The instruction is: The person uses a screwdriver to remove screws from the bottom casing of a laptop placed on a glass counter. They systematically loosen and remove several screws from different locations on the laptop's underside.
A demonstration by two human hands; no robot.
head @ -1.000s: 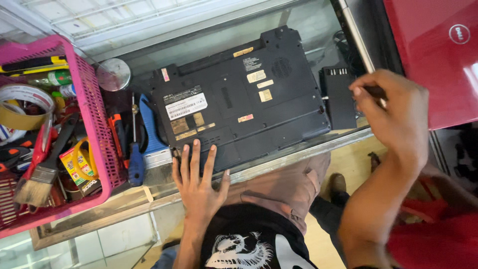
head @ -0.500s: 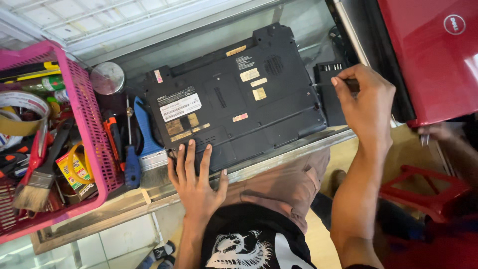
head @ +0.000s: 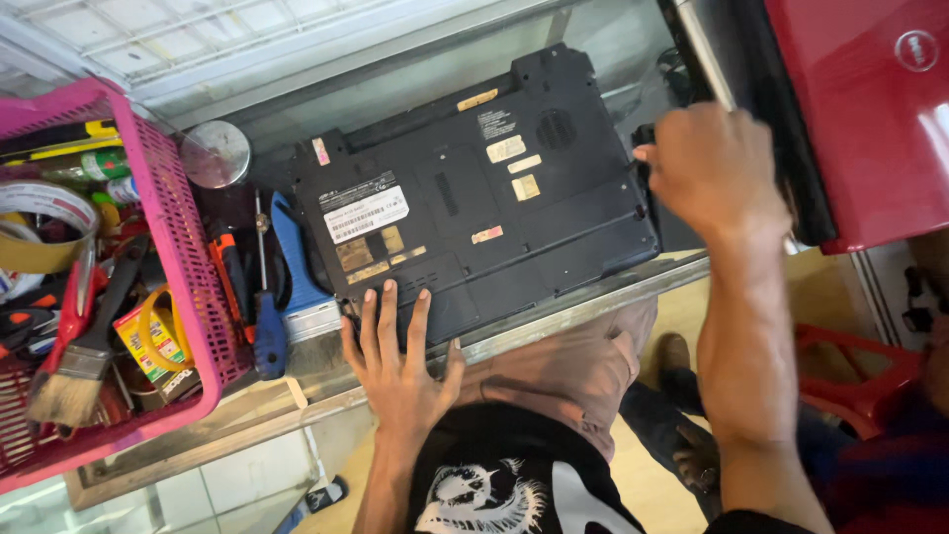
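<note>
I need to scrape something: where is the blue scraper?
In the head view, the blue scraper lies left of the upturned black laptop, beside a screwdriver and the pink basket.

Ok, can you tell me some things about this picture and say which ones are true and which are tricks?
1. The black laptop lies upside down, its underside up. True.
2. The left hand holds a screwdriver. False: it lies flat, fingers spread, on the laptop's near edge.
3. The basket of tools is blue. False: it is pink.
4. A red laptop lies to the right of the black one. True.
5. The right hand is at the black laptop's right end. True.
</note>
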